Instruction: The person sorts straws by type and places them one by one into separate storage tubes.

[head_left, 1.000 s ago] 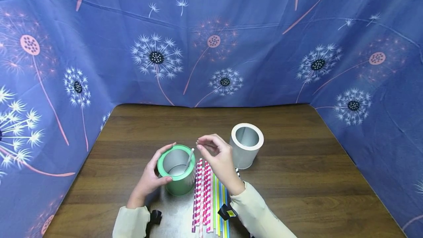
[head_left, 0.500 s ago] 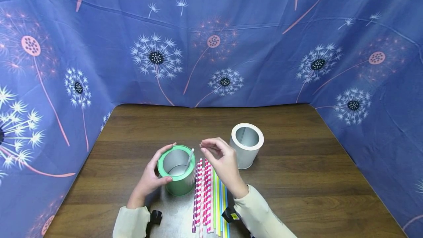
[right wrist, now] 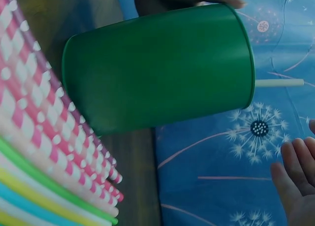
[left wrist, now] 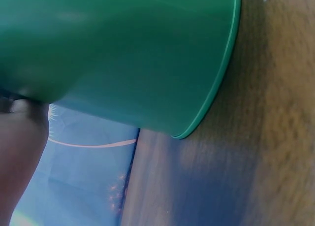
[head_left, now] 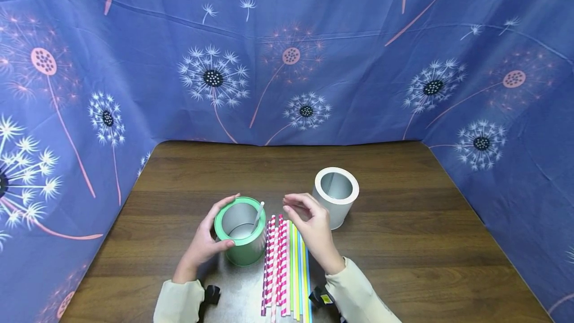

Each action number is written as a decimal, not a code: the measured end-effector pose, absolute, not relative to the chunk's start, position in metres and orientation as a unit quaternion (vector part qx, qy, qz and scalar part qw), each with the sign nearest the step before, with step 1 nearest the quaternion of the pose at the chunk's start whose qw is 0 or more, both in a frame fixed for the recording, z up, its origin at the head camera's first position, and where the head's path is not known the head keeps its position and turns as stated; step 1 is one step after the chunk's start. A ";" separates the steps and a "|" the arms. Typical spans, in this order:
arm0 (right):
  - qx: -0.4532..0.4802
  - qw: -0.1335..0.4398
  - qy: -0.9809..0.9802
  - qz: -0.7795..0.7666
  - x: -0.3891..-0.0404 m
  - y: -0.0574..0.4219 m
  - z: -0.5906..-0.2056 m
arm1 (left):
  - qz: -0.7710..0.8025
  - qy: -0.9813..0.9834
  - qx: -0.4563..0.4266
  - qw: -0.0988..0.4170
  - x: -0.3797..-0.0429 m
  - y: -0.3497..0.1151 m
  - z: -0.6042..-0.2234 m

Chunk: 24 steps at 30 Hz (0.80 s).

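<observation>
My left hand [head_left: 204, 245] grips a green tin [head_left: 245, 254], thumb and fingers spread around its rim. One white straw [head_left: 258, 215] leans inside that tin, its tip poking above the rim; in the right wrist view the straw [right wrist: 280, 82] juts out past the green tin [right wrist: 157, 71]. To the right, my right hand [head_left: 314, 226] hovers over the far end of a row of paper straws [head_left: 282, 268], fingers gently bent and holding nothing. Those straws are striped and dotted pink, plain green, yellow and blue, lying side by side.
A white tin [head_left: 333, 208] stands upright just behind and right of my right hand, with nothing visible inside. Everything sits on a brown wooden table [head_left: 417, 243]. Blue dandelion-patterned cloth [head_left: 287, 64] encloses the back and sides.
My right hand has drifted to the right and slightly toward me, away from the green tin. The left hand, green tin and leaning straw have stayed put.
</observation>
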State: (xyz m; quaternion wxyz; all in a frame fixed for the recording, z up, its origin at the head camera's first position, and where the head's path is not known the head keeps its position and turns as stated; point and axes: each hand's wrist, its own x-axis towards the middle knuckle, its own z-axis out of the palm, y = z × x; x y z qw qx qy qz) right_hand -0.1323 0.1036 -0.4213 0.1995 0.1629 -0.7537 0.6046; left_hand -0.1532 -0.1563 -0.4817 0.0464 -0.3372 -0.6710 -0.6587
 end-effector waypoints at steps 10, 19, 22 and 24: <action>0.098 0.205 -0.784 0.578 -0.128 0.116 -0.433 | -0.660 -0.673 -0.332 0.044 -0.153 -0.156 -0.483; 0.053 0.155 -0.810 0.564 -0.128 0.121 -0.447 | -0.666 -0.661 -0.341 0.056 -0.154 -0.155 -0.486; 0.047 0.150 -0.824 0.544 -0.128 0.123 -0.452 | -0.665 -0.662 -0.341 0.057 -0.154 -0.155 -0.486; 0.044 0.145 -0.833 0.532 -0.127 0.124 -0.456 | -0.665 -0.662 -0.341 0.056 -0.154 -0.155 -0.486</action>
